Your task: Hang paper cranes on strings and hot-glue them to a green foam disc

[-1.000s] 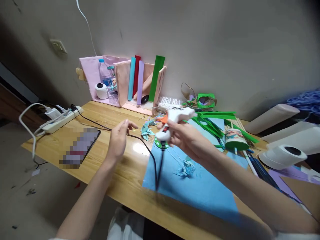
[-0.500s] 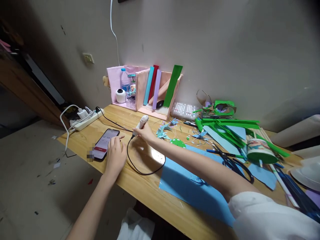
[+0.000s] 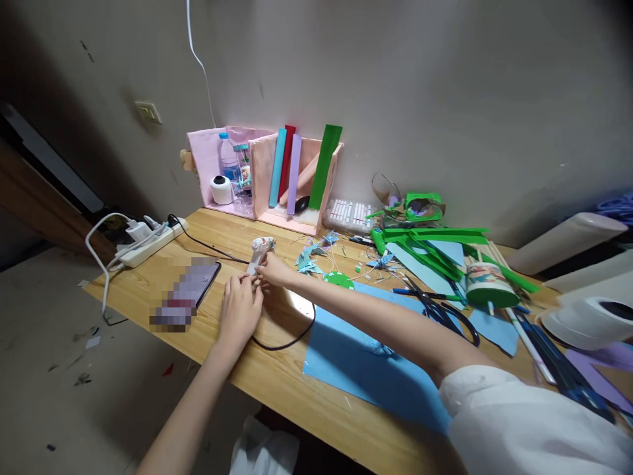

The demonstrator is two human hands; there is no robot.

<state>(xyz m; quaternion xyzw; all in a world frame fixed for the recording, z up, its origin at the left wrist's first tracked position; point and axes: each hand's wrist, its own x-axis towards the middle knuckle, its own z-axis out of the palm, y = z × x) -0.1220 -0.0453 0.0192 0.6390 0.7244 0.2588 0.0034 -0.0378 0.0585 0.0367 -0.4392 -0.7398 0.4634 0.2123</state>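
Observation:
A small white glue gun with an orange spot stands tilted over the table, its nozzle end pointing up and to the right. My right hand has its fingers closed around the handle. My left hand meets it at the lower end of the handle, fingers bent against it; its fingertips are partly hidden. From there a black cord loops across the wood. Left of my left hand lies a phone, largely blurred out.
A white power strip sits at the table's left edge. Blue sheets, black scissors, green strips and a decorated cup spread to the right. Behind stand pink cardboard compartments and a box of markers.
My left hand has moved from beside the phone to the glue gun. The glue gun has turned more upright in my right hand. The view has shifted slightly right.

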